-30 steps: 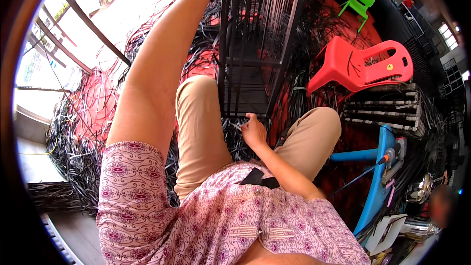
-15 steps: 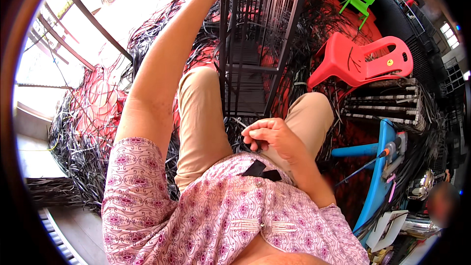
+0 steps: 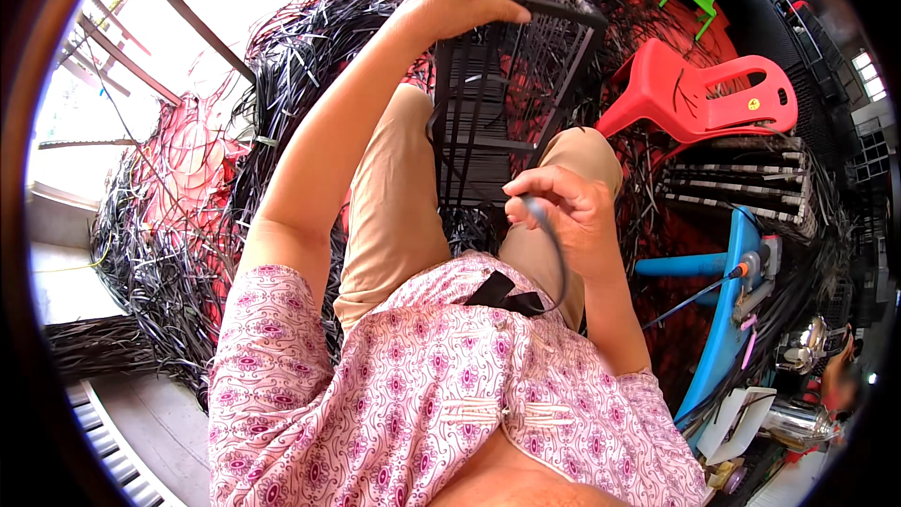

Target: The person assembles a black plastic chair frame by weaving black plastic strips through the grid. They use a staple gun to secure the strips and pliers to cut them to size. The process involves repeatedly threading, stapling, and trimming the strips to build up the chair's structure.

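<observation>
Left hand (image 3: 460, 2) has got the frame (image 3: 565, 10) gripped, farther out. Right hand (image 3: 574, 222), nearer, just pinches a strip (image 3: 561, 268).

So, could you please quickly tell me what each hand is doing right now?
Left hand: closed, holding the black frame at its top.
Right hand: closed, pinching a dark strip.

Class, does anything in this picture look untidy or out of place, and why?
Yes: loose black strips lie in tangled heaps over the red floor around the person's legs, rather than bundled.
</observation>
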`<state>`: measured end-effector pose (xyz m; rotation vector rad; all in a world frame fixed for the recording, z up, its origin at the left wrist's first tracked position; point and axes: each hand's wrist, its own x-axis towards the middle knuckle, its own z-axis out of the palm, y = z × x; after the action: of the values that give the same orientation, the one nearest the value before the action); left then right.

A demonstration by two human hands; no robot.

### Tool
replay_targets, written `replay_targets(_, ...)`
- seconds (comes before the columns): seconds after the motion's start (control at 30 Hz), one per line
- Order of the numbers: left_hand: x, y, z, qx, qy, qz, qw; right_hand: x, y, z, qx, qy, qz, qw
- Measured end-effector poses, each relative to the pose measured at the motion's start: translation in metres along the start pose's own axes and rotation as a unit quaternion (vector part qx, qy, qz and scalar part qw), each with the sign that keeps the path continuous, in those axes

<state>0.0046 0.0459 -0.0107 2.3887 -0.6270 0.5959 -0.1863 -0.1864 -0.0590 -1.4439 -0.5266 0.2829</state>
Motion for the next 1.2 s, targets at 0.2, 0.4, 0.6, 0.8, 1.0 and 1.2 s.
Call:
replay_targets(0.2, -0.052, 0.013, 0.012, -0.013, -0.076, -0.002, 0.997, 0.028, -0.037, -0.003, -0.363, 0.139, -0.193, 0.901)
replay_targets(0.4, -0.083, 0.012, 0.028, -0.012, -0.103, 0.101, 0.99, 0.093, -0.012, -0.034, -0.247, 0.194, -0.125, 0.941)
replay_targets(0.6, -0.087, 0.011, 0.03, -0.011, -0.058, 0.14, 0.988, 0.107, -0.005, -0.024, -0.176, 0.188, -0.159, 0.953)
replay_targets(0.8, -0.088, 0.008, 0.035, 0.004, -0.031, 0.141, 0.99, 0.124, 0.005, -0.032, -0.167, 0.208, -0.155, 0.951)
replay_targets(1.0, -0.088, 0.008, 0.04, -0.002, -0.004, 0.146, 0.989, 0.144, 0.011, -0.037, -0.166, 0.205, -0.131, 0.956)
replay_targets(1.2, -0.088, 0.01, 0.042, 0.015, -0.008, 0.144, 0.989, 0.19, 0.008, -0.039, -0.093, 0.207, -0.081, 0.971)
